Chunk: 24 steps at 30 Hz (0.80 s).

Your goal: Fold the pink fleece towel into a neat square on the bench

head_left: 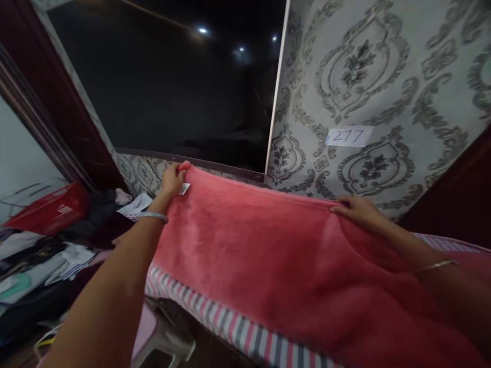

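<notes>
A fuzzy coral-pink blanket [249, 235] is stretched between my two hands, its top edge pulled nearly straight. My left hand [172, 181] is closed on the upper left corner, just beside a small white tag [184, 188]. Farther along the same edge, my right hand [356, 210] pinches the fabric. The rest of the blanket drapes toward me and off to the right. Under it shows a striped cloth [230, 317] in pink, grey and white, hanging over an edge.
A large dark television screen [172, 82] is on the patterned wall ahead. A paper label reading 277 [349, 136] sticks to the wallpaper. At left lie heaped clothes [49, 266] and a red bag [49, 208]. A pale plastic stool [164, 337] stands below.
</notes>
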Each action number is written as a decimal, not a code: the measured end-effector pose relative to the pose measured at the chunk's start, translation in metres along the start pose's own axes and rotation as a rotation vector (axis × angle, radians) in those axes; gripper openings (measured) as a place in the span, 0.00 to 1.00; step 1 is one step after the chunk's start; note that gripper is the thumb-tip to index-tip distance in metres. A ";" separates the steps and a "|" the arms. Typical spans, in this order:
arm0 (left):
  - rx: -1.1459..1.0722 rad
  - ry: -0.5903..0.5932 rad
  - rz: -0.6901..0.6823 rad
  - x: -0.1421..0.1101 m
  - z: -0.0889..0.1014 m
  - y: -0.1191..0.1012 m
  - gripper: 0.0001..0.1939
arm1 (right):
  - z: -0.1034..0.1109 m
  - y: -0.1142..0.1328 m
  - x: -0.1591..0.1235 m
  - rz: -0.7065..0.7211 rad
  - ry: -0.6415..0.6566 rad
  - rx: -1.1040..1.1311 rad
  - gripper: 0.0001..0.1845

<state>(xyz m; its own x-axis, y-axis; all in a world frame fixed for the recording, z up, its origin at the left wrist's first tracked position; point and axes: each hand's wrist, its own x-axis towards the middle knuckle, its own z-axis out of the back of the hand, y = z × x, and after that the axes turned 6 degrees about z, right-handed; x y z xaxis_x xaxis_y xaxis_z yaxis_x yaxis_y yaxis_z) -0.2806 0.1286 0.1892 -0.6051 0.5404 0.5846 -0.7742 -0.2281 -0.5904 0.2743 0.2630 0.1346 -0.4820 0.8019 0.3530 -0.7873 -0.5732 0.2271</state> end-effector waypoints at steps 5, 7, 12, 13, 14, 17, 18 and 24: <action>0.119 0.111 0.062 0.001 -0.078 0.029 0.06 | -0.073 -0.030 0.025 -0.075 0.149 -0.048 0.13; 0.135 0.129 0.081 0.003 -0.101 0.036 0.09 | -0.090 -0.041 0.032 -0.083 0.193 -0.060 0.14; 0.228 0.124 0.068 0.019 -0.143 0.042 0.13 | -0.103 -0.061 0.055 -0.102 0.150 -0.088 0.14; 0.240 0.119 0.068 0.021 -0.150 0.042 0.14 | -0.105 -0.064 0.060 -0.113 0.130 -0.087 0.14; 0.254 0.126 0.070 0.022 -0.158 0.043 0.14 | -0.109 -0.067 0.064 -0.124 0.123 -0.081 0.14; 0.313 0.224 0.075 0.017 -0.182 0.051 0.16 | -0.128 -0.074 0.067 -0.137 0.180 -0.011 0.13; 0.333 0.267 0.076 0.013 -0.190 0.056 0.16 | -0.136 -0.076 0.065 -0.143 0.198 0.023 0.12; 0.370 0.409 0.098 -0.003 -0.222 0.083 0.16 | -0.158 -0.083 0.054 -0.178 0.202 0.162 0.19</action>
<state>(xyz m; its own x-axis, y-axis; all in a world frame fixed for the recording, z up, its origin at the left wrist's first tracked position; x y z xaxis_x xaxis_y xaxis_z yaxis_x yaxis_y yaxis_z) -0.3020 0.2876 0.0151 -0.6131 0.7556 0.2304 -0.7763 -0.5223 -0.3529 0.2524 0.3807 -0.0082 -0.4213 0.9001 0.1109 -0.8028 -0.4270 0.4162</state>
